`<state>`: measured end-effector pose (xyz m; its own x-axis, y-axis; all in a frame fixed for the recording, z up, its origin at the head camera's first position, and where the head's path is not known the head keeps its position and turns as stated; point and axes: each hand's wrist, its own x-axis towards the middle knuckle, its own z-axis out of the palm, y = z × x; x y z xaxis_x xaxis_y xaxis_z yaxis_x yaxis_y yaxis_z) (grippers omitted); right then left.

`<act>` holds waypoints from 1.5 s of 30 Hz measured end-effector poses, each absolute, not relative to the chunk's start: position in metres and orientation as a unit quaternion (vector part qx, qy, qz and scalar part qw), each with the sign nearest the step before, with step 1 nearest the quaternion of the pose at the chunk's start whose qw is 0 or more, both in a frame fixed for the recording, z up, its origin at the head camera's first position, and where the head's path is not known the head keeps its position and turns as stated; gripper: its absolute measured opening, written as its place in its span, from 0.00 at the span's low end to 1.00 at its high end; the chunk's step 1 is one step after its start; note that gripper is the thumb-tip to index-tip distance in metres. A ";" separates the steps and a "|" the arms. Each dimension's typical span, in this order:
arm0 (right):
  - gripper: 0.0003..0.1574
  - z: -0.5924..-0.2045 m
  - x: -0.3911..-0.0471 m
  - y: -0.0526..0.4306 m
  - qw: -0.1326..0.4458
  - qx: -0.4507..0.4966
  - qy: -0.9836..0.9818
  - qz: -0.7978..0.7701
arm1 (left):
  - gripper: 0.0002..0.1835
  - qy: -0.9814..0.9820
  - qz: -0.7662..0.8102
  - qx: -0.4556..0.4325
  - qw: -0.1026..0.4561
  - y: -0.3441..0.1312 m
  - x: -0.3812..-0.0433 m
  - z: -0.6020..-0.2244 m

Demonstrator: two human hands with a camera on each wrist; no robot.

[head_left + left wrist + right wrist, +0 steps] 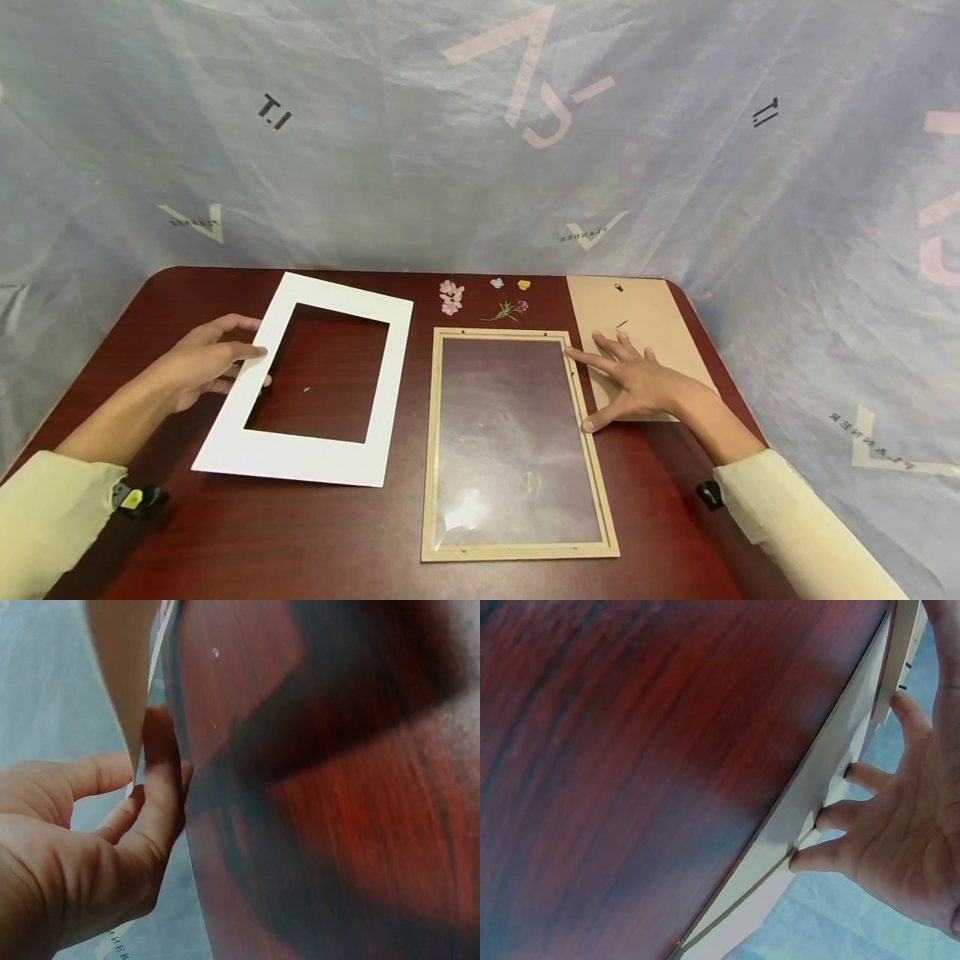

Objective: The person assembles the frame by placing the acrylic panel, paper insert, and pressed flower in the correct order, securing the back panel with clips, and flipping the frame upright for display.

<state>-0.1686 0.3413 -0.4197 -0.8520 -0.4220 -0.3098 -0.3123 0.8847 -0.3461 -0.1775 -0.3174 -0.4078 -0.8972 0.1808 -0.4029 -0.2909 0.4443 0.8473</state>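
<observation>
left hand (202, 358) pinched the white mat board (300, 457) by the edge farther from the wooden frame (517, 552), thumb on the upper face, fingers behind. mat was left of the frame, apart from it, raised off the counter (345, 542) at least in part, shadow beneath; whether any corner touched down, could not tell. right hand (637, 383) was spread and clamped on nothing: index fingertip and thumb at the frame's right side, other fingers over the tan board (622, 312) just right of the frame; how hard they pressed, could not tell. the two hands were well apart, one on each side of the frame.

step in hand, as judged: fitting the frame together, mat held ready while the right hand steadied the frame. next move probably called for carrying the mat over the frame, squaring it to the rim and lowering it level onto the clear sheet (517, 433).

frame lay flat, long axis running near to far from the person, short sides near and far. mat's long axis ran roughly the same way, far end leaning a bit toward the frame, white face up, window facing up too. pink flowers (452, 297) and a purple sprig (510, 311) lay just beyond the frame's far side.
</observation>
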 end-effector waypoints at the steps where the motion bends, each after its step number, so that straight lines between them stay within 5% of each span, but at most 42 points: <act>1: 0.79 -0.419 -0.169 0.341 0.192 -0.194 0.951 -0.144 | 0.37 0.810 0.541 -0.032 0.225 -0.318 -0.176 -0.408; 8: 0.79 -0.416 -0.170 0.338 0.194 -0.191 0.951 -0.145 | 0.20 0.741 0.630 -0.016 0.232 -0.329 -0.171 -0.412; 21: 0.79 -0.418 -0.170 0.335 0.201 -0.190 0.949 -0.150 | 0.21 0.624 0.745 0.003 0.237 -0.333 -0.163 -0.419; 45: 0.79 -0.420 -0.169 0.341 0.200 -0.185 0.951 -0.149 | 0.23 0.616 0.743 -0.002 0.260 -0.255 -0.136 -0.422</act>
